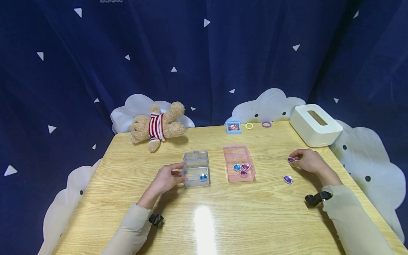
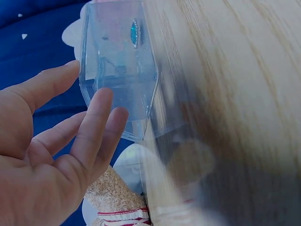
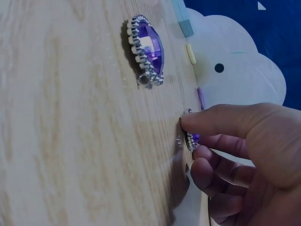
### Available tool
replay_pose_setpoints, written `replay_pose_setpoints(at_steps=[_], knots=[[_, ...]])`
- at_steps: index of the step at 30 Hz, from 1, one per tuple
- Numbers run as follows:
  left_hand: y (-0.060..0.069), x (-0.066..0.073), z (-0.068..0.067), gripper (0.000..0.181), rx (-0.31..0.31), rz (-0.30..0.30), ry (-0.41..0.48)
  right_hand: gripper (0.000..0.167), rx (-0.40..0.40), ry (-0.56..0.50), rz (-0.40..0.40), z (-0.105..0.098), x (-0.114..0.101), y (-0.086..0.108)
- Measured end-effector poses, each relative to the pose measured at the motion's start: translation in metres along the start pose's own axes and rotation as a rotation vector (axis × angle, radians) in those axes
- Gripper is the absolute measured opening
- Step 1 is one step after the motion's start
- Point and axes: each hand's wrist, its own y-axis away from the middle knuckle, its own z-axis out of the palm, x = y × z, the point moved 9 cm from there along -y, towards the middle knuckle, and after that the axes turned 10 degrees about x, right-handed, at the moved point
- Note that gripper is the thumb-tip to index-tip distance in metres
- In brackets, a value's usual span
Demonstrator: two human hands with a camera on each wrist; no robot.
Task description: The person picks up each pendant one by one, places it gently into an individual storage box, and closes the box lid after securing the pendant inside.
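The left hand (image 1: 165,179) touches the left side of a clear bluish box (image 1: 187,182), its lid open; a blue gem (image 1: 203,177) lies inside. In the left wrist view the fingers of that hand (image 2: 70,127) are spread beside the box (image 2: 117,70). At the right, the right hand (image 1: 308,161) pinches a purple gem (image 1: 291,160) between thumb and fingers, at the table surface; the right wrist view shows this gem (image 3: 195,137) partly covered by the hand (image 3: 240,155). A second purple gem (image 1: 287,179) lies nearer the front.
An open pink box (image 1: 234,179) holds a blue gem (image 1: 237,167) and two magenta gems (image 1: 245,166). Behind are a teddy bear (image 1: 156,127), a blue square frame (image 1: 233,132), a yellow ring (image 1: 249,128), a purple ring (image 1: 266,126) and a white tissue box (image 1: 306,129).
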Motion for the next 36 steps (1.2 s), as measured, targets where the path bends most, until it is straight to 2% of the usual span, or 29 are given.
replay_pose_setpoints(at_steps=[8, 13, 16, 26, 36], knots=[[0.000, -0.002, 0.001, 0.058, -0.007, -0.013, -0.001, 0.030, 0.008, -0.007, -0.017, -0.001, -0.006, 0.001], [0.000, -0.003, 0.002, 0.059, -0.010, -0.010, 0.004, 0.035, 0.009, -0.078, -0.023, -0.003, -0.018, 0.000], [0.000, -0.003, 0.002, 0.059, -0.008, -0.006, 0.005, 0.035, 0.030, -0.087, -0.031, -0.006, -0.027, -0.002], [-0.001, -0.005, 0.001, 0.059, -0.004, -0.017, -0.009, 0.032, 0.056, -0.096, -0.071, -0.005, -0.069, -0.012], [-0.001, -0.004, 0.001, 0.060, -0.007, -0.015, 0.000, 0.031, 0.039, -0.167, -0.134, -0.003, -0.125, -0.014]])
